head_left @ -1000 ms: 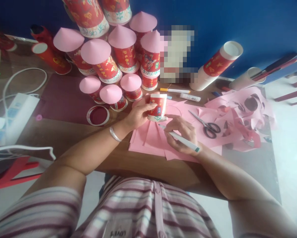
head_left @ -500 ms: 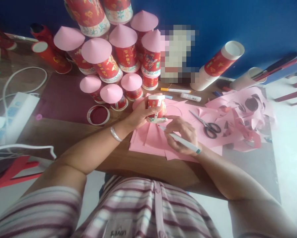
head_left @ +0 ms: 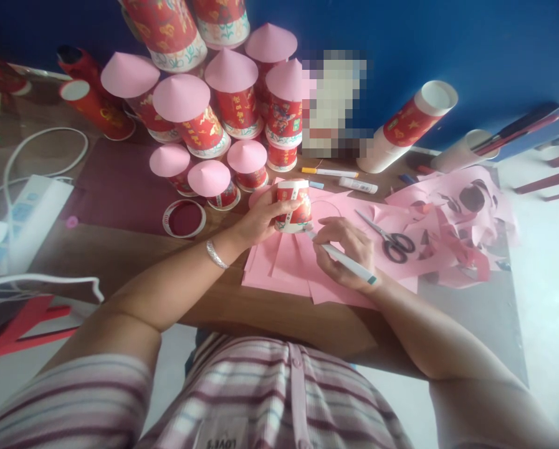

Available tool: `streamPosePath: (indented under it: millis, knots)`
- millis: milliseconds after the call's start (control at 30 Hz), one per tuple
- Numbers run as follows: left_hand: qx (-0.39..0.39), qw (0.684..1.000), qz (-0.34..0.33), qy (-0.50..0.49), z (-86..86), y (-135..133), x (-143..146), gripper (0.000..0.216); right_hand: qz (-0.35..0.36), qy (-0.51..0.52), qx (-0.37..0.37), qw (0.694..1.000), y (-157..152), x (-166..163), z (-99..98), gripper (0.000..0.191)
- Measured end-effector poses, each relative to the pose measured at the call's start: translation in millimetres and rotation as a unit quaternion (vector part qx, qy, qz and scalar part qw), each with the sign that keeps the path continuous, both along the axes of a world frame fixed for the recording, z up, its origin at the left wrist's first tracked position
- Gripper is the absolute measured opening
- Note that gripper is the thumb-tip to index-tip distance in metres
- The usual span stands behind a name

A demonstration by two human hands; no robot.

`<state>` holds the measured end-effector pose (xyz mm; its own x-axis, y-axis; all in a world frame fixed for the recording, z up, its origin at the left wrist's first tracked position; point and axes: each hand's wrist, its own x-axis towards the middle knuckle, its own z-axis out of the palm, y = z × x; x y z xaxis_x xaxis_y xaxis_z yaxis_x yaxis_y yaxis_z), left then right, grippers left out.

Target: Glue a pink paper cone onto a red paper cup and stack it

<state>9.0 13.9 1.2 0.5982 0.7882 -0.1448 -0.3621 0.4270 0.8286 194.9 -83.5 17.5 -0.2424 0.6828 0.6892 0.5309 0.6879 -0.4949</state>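
My left hand (head_left: 259, 217) is wrapped round a small cardboard tube (head_left: 294, 194) covered in red patterned paper, with white bands at top and bottom. Green marks show on its lower white band. My right hand (head_left: 347, 249) grips a white marker pen (head_left: 351, 265) with a green end, its tip close to the tube's lower edge; whether it touches I cannot tell. Under both hands lie sheets of pink paper (head_left: 291, 268). Dark-handled scissors (head_left: 396, 245) rest on the paper to the right of my right hand.
Several red tubes with pink cone tops (head_left: 209, 178) stand at the back left. A masking-tape-like ring (head_left: 203, 222) lies nearer. Behind the paper are a yellow-tipped marker (head_left: 329, 173), a white glue-like tube (head_left: 358, 185) and a tall tube (head_left: 396, 134). Cut pink scraps (head_left: 447, 218) are heaped at right.
The tube has turned slightly in my left hand, its white strip with dark marks now further left. My right hand has brought the marker tip up toward the lower band.
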Motion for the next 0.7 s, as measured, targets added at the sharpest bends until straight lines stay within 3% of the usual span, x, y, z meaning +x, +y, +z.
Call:
streamPosePath:
  millis: [533, 700]
  knots:
    - [0.059, 0.998, -0.027, 0.008, -5.1, 1.6, -0.2, 0.038, 0.010, 0.005, -0.019, 1.000, 0.3, -2.0, -1.7, 0.022]
    - [0.053, 0.999, -0.013, 0.002, -6.8, 1.7, 0.8, 0.048, 0.010, 0.002, -0.026, 1.000, 0.4, -2.6, -3.9, 0.018]
